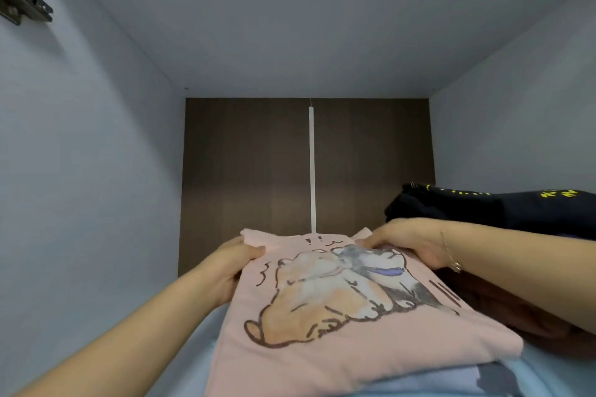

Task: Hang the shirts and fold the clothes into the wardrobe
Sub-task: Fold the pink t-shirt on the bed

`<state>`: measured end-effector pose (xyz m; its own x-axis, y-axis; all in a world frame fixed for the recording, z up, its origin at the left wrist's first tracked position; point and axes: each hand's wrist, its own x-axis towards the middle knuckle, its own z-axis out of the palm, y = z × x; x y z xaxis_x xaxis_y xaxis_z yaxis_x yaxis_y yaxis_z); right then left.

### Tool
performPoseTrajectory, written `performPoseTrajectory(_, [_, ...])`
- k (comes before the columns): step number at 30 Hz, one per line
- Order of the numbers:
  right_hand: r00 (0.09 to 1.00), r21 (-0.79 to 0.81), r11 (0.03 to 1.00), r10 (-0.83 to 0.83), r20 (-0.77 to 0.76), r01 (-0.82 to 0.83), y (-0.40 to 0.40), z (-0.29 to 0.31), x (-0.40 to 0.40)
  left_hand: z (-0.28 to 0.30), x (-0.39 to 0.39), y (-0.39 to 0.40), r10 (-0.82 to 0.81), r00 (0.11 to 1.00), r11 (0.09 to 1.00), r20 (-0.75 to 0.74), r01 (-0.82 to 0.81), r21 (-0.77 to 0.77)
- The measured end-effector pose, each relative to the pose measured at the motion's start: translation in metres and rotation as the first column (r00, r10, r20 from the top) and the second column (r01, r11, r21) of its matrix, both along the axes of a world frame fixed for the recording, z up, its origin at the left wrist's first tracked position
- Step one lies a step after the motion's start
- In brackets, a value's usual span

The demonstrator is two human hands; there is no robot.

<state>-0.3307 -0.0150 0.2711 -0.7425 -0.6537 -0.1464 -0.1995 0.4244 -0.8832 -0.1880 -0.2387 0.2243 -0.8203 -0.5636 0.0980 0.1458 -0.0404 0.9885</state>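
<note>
I see left hand (230, 263) and right hand (408, 240), each grip curled on far corner of folded pink shirt (338, 316), resting on blue garment (419, 379) inside wardrobe (80, 171). Risk: uneven push skews fold, drags blue garment, or snags brown clothes (516, 316) just beside.

Single head view, close, level into wardrobe compartment (96, 155), seemingly slightly upward.

Folded pink cartoon-print shirt (338, 309) flat atop pale-blue garment (419, 380), wardrobe shelf.
</note>
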Motion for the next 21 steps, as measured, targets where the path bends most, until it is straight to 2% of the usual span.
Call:
performPoseTrajectory(4, [0.998, -0.083, 0.996, -0.032, -0.056, 0.027, -0.005, 0.028, 0.001, 0.030, -0.010, 0.002, 0.070, 0.995, 0.997, -0.077, -0.069, 0.021])
performPoseTrajectory(6, [0.994, -0.062, 0.995, -0.082, -0.069, 0.077, -0.007, 0.032, -0.002, 0.028, -0.013, -0.005, 0.017, 0.994, 1.000, -0.105, -0.017, 0.006])
performPoseTrajectory(7, [0.992, -0.019, 0.995, -0.094, -0.080, 0.093, -0.007, 0.029, -0.004, 0.023, -0.014, -0.007, 0.004, 0.997, 0.999, -0.076, -0.007, -0.035])
performPoseTrajectory(8, [0.991, 0.031, 0.994, -0.100, -0.092, 0.103, -0.008, 0.023, -0.005, 0.018, -0.015, -0.002, 0.005, 1.000, 0.997, 0.014, -0.004, -0.081])
performPoseTrajectory(10, [0.986, 0.098, 0.987, -0.114, -0.118, 0.126, -0.008, 0.008, -0.005, 0.012, -0.011, 0.012, -0.005, 0.975, 0.999, 0.223, 0.016, -0.047])
performPoseTrajectory(11, [0.984, 0.107, 0.986, -0.113, -0.136, 0.128, -0.006, 0.001, -0.005, 0.007, -0.005, 0.016, -0.025, 0.967, 0.999, 0.255, 0.033, -0.025])
performPoseTrajectory(15, [0.982, 0.060, 0.995, -0.073, -0.172, 0.084, 0.020, -0.012, 0.006, 0.001, 0.029, 0.022, -0.208, 0.963, 0.976, 0.173, 0.191, 0.107])
performPoseTrajectory(17, [0.981, 0.006, 0.997, -0.072, -0.178, 0.074, 0.036, -0.013, 0.015, 0.002, 0.049, 0.035, -0.299, 0.946, 0.952, 0.128, 0.287, 0.107])
performPoseTrajectory(21, [0.915, -0.110, 0.987, -0.148, -0.376, 0.114, 0.059, -0.020, 0.021, -0.008, 0.066, 0.051, -0.132, 0.990, 0.991, 0.054, 0.132, -0.013])
